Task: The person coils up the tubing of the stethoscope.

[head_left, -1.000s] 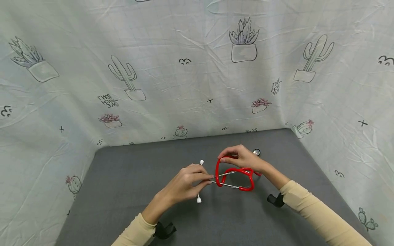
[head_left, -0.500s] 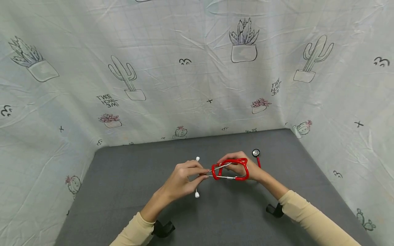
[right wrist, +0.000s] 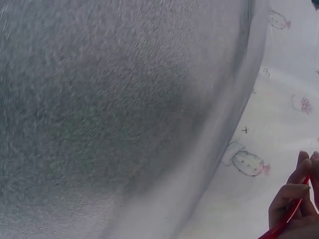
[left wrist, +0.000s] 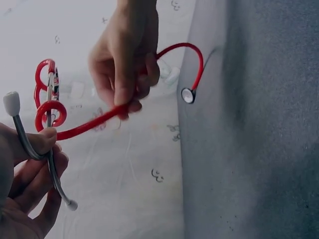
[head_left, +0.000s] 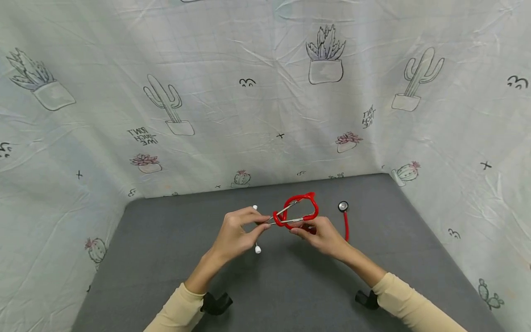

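Note:
A stethoscope with red tubing (head_left: 317, 207), metal ear tubes and white ear tips (head_left: 258, 249) is held up over the grey table. My left hand (head_left: 236, 233) pinches the metal ear tubes between thumb and fingers. Around those tubes, close to my fingertips, the tubing makes a coil (left wrist: 51, 115). My right hand (head_left: 325, 236) grips the tubing to the right of the coil; in the left wrist view it is drawn out fairly straight between the hands. The round chest piece (head_left: 343, 206) hangs at the tubing's far end, right of my right hand. In the right wrist view, fingers (right wrist: 291, 196) curl round the tubing.
The grey table top (head_left: 166, 258) spreads beneath both hands. A pale cloth (head_left: 215, 115) printed with cacti stands behind it and along both sides. Black straps (head_left: 216, 303) show under both wrists.
Both hands have moved left and slightly away with the stethoscope. My right hand went from behind the red loop to its near side, and the coil now sits tighter on the metal tubes.

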A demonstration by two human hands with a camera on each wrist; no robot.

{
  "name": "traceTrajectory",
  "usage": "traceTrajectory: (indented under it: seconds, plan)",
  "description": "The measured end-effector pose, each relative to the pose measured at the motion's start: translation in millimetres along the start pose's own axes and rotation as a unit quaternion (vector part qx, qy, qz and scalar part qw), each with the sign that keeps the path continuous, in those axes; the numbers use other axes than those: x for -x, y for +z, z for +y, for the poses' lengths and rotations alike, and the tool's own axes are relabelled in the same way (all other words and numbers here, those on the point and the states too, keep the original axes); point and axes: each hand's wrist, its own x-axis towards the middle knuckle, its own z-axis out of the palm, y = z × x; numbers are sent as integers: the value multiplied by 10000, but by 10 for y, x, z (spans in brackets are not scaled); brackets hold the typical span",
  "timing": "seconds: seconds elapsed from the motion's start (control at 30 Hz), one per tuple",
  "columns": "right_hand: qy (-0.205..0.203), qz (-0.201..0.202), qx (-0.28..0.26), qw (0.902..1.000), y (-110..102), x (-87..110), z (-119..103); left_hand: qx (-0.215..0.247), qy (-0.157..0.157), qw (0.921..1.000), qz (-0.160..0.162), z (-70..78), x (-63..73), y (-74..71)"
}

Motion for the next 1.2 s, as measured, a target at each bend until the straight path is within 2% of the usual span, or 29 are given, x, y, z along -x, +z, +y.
traceTrajectory:
  seconds: [0.17, 0.47, 0.73, 1.0, 1.2]
  plan:
    - [-187, 75, 101, 9997, 32, 7, -91, -71, -477, 9985, 244, -107, 11, -40]
    - [-655, 15, 622, 9959, 60, 25, -200, -116, -928, 9956, 76, -194, 53, -58]
    - [-933, -8, 1287, 9873, 58, 14, -304, -143, -1158, 9932, -17, -242, 55, -43]
    - [-1005, -9, 1151, 9883, 59, 14, -389, -48, -1401, 9901, -54, -238, 44, -57]
    - [-1077, -27, 1274, 9860, 67, 29, -421, -23, -1438, 9896, -88, -231, 37, -58]
